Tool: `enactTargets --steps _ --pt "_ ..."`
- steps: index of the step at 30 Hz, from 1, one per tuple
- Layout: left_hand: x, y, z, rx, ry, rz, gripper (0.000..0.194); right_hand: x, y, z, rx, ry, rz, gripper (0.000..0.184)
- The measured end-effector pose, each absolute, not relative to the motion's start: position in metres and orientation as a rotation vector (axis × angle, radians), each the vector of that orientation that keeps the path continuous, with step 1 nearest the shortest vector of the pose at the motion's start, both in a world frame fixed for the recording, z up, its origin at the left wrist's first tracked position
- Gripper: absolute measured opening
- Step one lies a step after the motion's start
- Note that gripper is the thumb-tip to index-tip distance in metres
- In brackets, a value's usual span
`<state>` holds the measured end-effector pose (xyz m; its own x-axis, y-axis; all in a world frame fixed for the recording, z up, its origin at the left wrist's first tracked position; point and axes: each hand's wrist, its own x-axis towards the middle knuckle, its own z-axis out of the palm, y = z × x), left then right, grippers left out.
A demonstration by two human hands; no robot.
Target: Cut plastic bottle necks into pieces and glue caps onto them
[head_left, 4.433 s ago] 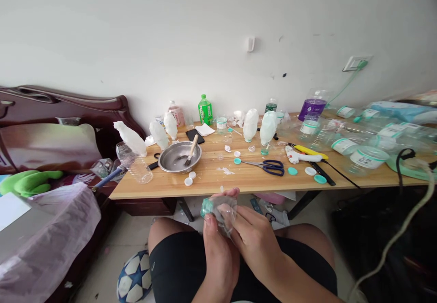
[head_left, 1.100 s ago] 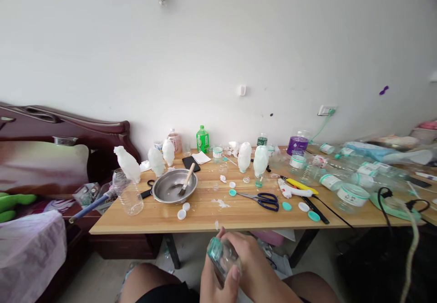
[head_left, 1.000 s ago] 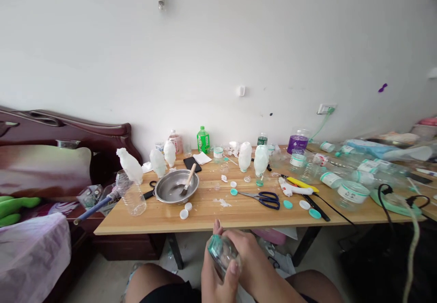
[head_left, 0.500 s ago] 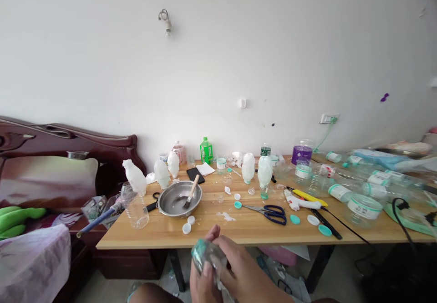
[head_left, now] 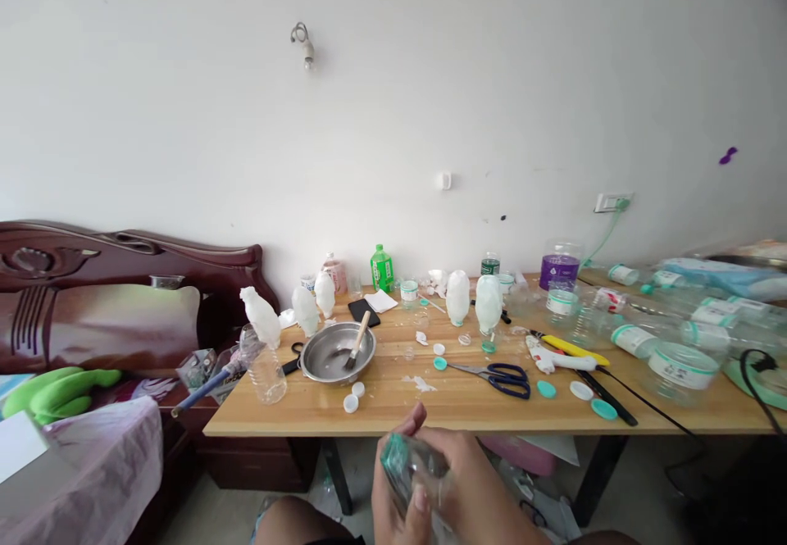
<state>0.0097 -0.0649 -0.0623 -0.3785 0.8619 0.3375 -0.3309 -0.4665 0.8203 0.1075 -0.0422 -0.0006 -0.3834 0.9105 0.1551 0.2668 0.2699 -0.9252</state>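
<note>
Below the table's front edge, both hands hold a clear plastic bottle (head_left: 399, 465) with a teal end that points up and to the left. My left hand (head_left: 388, 496) is wrapped round it from below and the left, its thumb lying along the near side. From the right, my right hand (head_left: 470, 471) closes over the bottle's far side. The lower part of the bottle is hidden by the fingers and the frame's bottom edge.
On the wooden table (head_left: 381, 418) are a steel bowl (head_left: 313, 356) with a brush (head_left: 357, 340), blue-handled scissors (head_left: 507, 379), a white glue gun (head_left: 559, 359) and a yellow cutter (head_left: 575, 348). White-covered bottles (head_left: 457, 297) stand behind. Clear bottles (head_left: 682, 365) crowd the right side.
The view has shifted, so the table things sit a little further right in the picture. Both hands keep hold of the bottle, whose teal end shows more clearly.
</note>
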Motion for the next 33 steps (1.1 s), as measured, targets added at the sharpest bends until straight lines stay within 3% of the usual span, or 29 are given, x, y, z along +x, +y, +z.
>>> enactTargets --steps 23,29,33 --pt "0.021 -0.085 -0.043 1.012 0.859 1.943 0.052 0.098 -0.053 -0.018 -1.006 -1.639 1.069 0.022" --pt "-0.007 -0.061 -0.024 0.3 0.522 1.787 0.037 0.104 -0.047 -0.023 -1.105 -1.574 1.061 0.03" --pt "-0.024 -0.047 -0.01 0.013 0.326 1.661 0.034 0.118 -0.045 -0.041 -1.136 -1.388 1.181 0.045"
